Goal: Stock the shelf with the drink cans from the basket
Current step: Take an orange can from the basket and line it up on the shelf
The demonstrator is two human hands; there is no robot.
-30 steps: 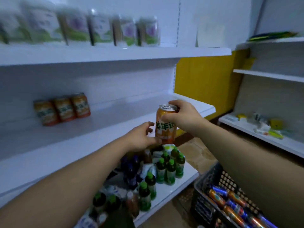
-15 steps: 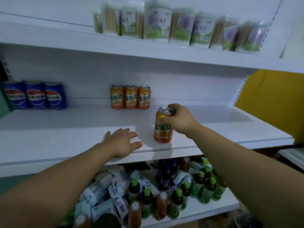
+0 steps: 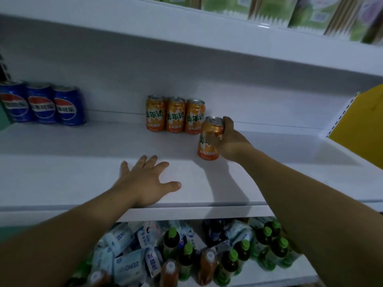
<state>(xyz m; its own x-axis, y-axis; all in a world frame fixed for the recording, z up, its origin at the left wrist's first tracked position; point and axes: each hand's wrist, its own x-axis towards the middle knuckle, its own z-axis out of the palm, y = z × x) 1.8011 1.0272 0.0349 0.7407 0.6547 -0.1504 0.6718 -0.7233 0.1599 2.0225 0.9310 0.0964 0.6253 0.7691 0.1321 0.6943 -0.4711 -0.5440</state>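
Gripping an orange can (image 3: 207, 148) around its upper half, the right hand (image 3: 232, 142) curls its fingers behind it and lays the thumb across the front. The can leans slightly, just in front of the right end of a row of three orange cans (image 3: 176, 114) standing at the shelf's back wall. Whether its base touches the board cannot be told. The left hand (image 3: 145, 183) lies flat near the front edge of the shelf (image 3: 62, 179), fingers spread and straight, holding nothing. Bare board runs right of the row to the shelf's end, and between the row and three blue cans (image 3: 43, 104) at the back left. Below the front edge, green-capped bottles (image 3: 228, 259) and pale packets (image 3: 126, 264) crowd the lower shelf.
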